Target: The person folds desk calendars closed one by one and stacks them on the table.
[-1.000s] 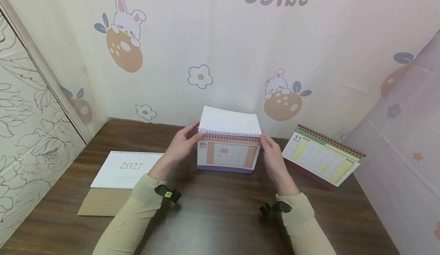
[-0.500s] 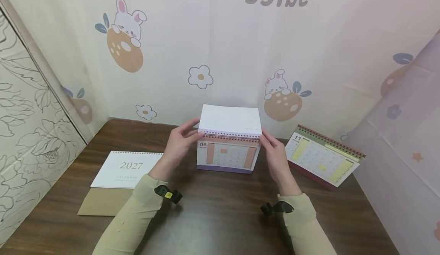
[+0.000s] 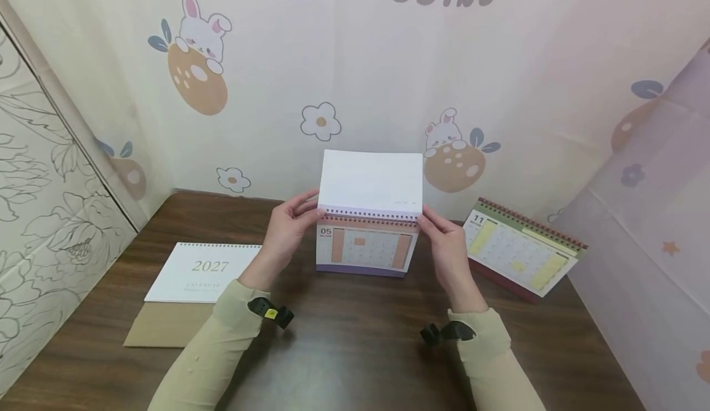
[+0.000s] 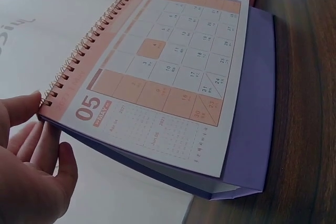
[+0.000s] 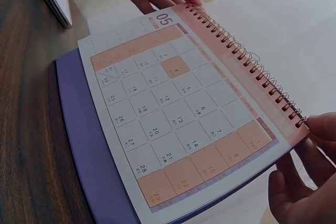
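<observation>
A desk calendar [image 3: 366, 252] with a purple base [image 4: 257, 103] stands in the middle of the table, its May page facing me. White sheets [image 3: 370, 180] reach up and back from its spiral binding [image 5: 247, 64] in the head view. At the upper left corner my left hand [image 3: 284, 233] pinches the calendar, thumb by the end of the coil and fingers behind. Opposite it, my right hand [image 3: 450, 248] grips the upper right corner the same way. In both wrist views the orange-and-white May grid lies between the two hands.
To the left, a white 2027 calendar [image 3: 205, 272] on a tan base [image 3: 166, 325] stands partly behind my left forearm. A calendar showing 11 [image 3: 518, 251], with a dark red base, stands to the right. A patterned curtain [image 3: 366, 47] hangs behind the table.
The white sheets have risen at the back and look taller above the binding. My right hand has turned slightly while staying at its corner; the other calendars have not moved.
</observation>
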The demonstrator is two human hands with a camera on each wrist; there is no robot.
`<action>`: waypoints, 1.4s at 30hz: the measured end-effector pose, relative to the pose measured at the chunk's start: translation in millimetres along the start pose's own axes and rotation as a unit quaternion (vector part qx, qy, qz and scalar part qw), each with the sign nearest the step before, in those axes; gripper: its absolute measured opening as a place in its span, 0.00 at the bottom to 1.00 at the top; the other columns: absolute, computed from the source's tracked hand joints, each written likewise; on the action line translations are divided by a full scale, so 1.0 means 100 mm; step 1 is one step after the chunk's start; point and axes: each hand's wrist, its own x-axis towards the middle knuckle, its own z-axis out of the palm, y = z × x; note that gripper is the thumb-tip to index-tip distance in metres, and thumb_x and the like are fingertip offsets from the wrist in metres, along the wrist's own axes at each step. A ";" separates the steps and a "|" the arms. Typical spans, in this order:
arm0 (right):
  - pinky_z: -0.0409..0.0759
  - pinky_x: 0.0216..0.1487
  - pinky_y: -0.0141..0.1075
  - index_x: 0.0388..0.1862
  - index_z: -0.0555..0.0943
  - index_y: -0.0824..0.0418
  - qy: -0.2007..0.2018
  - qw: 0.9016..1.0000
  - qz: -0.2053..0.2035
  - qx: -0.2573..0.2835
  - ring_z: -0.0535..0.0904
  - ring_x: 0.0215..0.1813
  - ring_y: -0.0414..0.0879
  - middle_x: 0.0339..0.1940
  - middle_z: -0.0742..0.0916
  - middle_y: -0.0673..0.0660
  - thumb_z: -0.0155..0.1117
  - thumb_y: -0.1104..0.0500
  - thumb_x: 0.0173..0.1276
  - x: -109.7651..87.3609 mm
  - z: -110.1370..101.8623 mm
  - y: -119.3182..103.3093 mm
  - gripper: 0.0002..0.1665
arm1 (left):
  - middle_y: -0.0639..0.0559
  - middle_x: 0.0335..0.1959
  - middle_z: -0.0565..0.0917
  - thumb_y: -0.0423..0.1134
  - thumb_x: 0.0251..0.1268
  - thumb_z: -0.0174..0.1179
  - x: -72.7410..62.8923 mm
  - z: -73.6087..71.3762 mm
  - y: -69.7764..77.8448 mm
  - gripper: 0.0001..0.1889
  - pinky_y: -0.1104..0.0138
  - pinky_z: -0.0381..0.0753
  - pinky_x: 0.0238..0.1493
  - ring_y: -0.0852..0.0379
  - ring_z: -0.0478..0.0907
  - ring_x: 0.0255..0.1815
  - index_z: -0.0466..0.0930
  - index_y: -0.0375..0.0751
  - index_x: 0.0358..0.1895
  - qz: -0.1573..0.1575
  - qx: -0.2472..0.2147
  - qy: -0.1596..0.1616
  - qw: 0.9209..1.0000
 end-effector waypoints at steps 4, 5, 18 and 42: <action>0.62 0.72 0.45 0.66 0.78 0.59 0.011 1.000 -0.004 0.014 0.72 0.69 0.44 0.63 0.82 0.54 0.64 0.52 0.73 0.00 0.01 -0.03 0.25 | 0.51 0.52 0.86 0.42 0.67 0.67 0.01 0.00 0.01 0.24 0.55 0.71 0.66 0.56 0.79 0.59 0.78 0.49 0.65 0.004 0.001 0.002 1.000; 0.62 0.72 0.45 0.66 0.78 0.59 0.014 1.000 -0.005 0.017 0.73 0.68 0.44 0.62 0.83 0.54 0.65 0.52 0.73 0.00 0.01 -0.03 0.25 | 0.50 0.52 0.86 0.42 0.66 0.67 0.01 0.00 0.01 0.24 0.55 0.71 0.66 0.56 0.79 0.58 0.78 0.48 0.65 0.004 0.001 0.003 1.000; 0.66 0.67 0.43 0.58 0.82 0.66 0.048 0.998 -0.026 0.024 0.78 0.61 0.45 0.51 0.88 0.51 0.69 0.56 0.69 0.00 0.01 -0.06 0.22 | 0.47 0.47 0.88 0.41 0.66 0.68 0.02 -0.02 0.00 0.16 0.56 0.72 0.63 0.53 0.81 0.54 0.85 0.40 0.53 0.004 0.004 0.012 1.000; 0.69 0.57 0.37 0.42 0.87 0.57 0.043 0.999 -0.027 0.016 0.76 0.53 0.44 0.42 0.86 0.46 0.67 0.55 0.71 0.00 -0.03 -0.07 0.07 | 0.49 0.44 0.87 0.40 0.66 0.67 0.04 -0.18 0.04 0.11 0.57 0.82 0.49 0.52 0.82 0.46 0.88 0.39 0.48 0.030 0.044 -0.025 0.998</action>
